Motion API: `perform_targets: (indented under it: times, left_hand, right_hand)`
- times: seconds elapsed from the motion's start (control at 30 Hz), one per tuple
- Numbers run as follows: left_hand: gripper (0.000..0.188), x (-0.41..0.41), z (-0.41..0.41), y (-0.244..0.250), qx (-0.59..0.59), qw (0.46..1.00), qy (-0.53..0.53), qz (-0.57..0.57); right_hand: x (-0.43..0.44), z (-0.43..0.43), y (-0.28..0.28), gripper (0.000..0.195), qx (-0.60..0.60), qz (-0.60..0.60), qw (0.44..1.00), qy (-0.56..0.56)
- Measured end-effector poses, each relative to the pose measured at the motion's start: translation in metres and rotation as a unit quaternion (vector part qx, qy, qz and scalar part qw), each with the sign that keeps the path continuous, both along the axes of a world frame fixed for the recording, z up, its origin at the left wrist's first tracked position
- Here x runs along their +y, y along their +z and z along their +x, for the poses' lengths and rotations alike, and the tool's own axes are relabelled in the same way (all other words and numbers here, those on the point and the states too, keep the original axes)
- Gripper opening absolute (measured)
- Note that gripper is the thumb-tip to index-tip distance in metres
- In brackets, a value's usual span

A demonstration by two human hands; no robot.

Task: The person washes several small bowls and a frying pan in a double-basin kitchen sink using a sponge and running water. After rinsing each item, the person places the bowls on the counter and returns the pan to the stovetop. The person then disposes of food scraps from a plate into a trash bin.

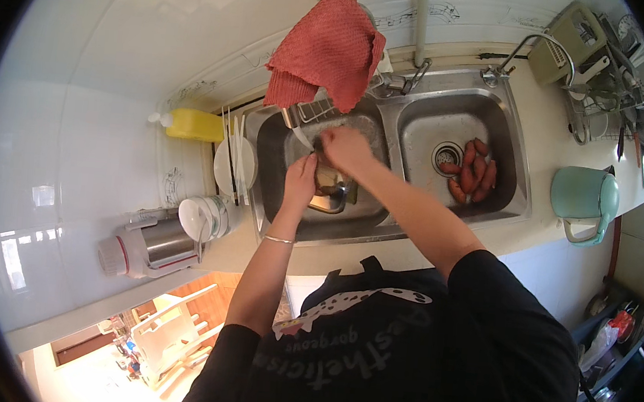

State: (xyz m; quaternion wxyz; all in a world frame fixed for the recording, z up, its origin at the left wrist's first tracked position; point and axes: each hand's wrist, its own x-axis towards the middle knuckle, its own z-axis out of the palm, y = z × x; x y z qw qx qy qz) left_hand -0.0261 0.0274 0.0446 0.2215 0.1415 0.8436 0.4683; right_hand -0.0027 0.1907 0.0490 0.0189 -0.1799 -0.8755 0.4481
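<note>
Over the left basin point(270, 168) of a steel double sink, my left hand point(301, 178) grips the side of a shiny rectangular container point(330, 201). The container is tilted, and brownish shapes show in it; whether they are contents or reflections I cannot tell. My right hand point(349, 149), blurred, is curled at the container's far end. Something dark shows under its fingers, too unclear to name. A tap spout point(290, 117) pours a stream of water point(303, 138) beside both hands.
A red cloth point(331, 48) hangs above the tap. Several sweet potatoes point(475, 170) lie in the right basin. Left of the sink stand a plate point(225, 165) with chopsticks, stacked bowls point(201, 218) and a yellow bottle point(194, 124). A green kettle point(583, 199) and a utensil rack point(595, 117) stand right.
</note>
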Motion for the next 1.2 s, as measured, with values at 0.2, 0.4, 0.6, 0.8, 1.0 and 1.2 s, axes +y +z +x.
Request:
perform_targets:
  times: [0.2, 0.4, 0.6, 0.8, 1.0, 1.2]
  left_hand:
    - [0.038, 0.027, 0.041, 0.043, 0.118, 0.989, 0.017, -0.084]
    - [0.034, 0.011, 0.022, 0.014, 0.144, 0.988, -0.002, -0.049]
    - [0.032, 0.021, 0.040, 0.076, 0.119, 0.975, -0.166, -0.091]
    - [0.039, -0.013, 0.053, 0.020, 0.290, 0.870, -0.353, -0.185]
    - [0.058, -0.059, 0.049, -0.044, 0.114, 0.973, 0.147, -0.138]
    - [0.068, -0.075, 0.045, -0.014, -0.589, 0.722, 0.191, 0.310]
  right_hand:
    - [0.023, -0.004, 0.003, 0.030, -0.081, 0.134, 0.977, 0.141]
    - [-0.023, 0.021, -0.005, 0.029, 0.089, 0.119, 0.988, 0.048]
    - [0.030, 0.005, -0.031, 0.051, -0.225, -0.146, 0.961, 0.059]
    - [0.036, 0.029, -0.058, 0.043, -0.304, -0.393, 0.868, 0.021]
    - [0.014, 0.044, -0.107, 0.032, -0.174, -0.312, 0.929, -0.093]
    - [0.026, 0.031, -0.044, 0.044, -0.134, -0.043, 0.990, -0.022]
